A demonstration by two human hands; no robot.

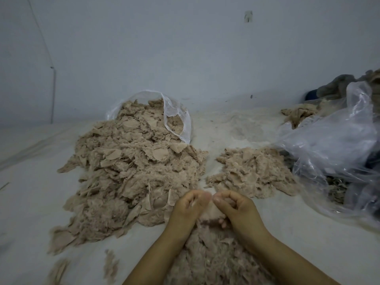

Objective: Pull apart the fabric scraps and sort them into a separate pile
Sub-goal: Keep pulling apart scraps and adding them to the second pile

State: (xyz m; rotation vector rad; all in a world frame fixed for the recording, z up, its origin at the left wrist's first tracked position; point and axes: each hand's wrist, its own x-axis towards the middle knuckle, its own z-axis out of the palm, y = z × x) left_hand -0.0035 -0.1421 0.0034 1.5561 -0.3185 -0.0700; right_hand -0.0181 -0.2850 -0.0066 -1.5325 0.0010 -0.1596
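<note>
From the head view, crumpled clear plastic bags [337,149] with dark cloth behind them crowd the right edge. The surface is pale sheeting [30,192] against a plain grey-blue wall [164,48]. A clear bag [176,118] spills a large pile of beige scraps [131,173]; a smaller pile [253,173] lies just right. The left hand [190,206] and right hand [236,208] both pinch one fabric scrap [209,210] between them, above more scraps [216,256] near the person.

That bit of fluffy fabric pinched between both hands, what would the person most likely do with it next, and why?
Probably draw the hands apart to tear it. The left hand and right hand each pinch the scrap, thumbs nearly touching, so it looks unseparated. The pieces would then likely go on the smaller pile on the right, apart from the big heap.
</note>
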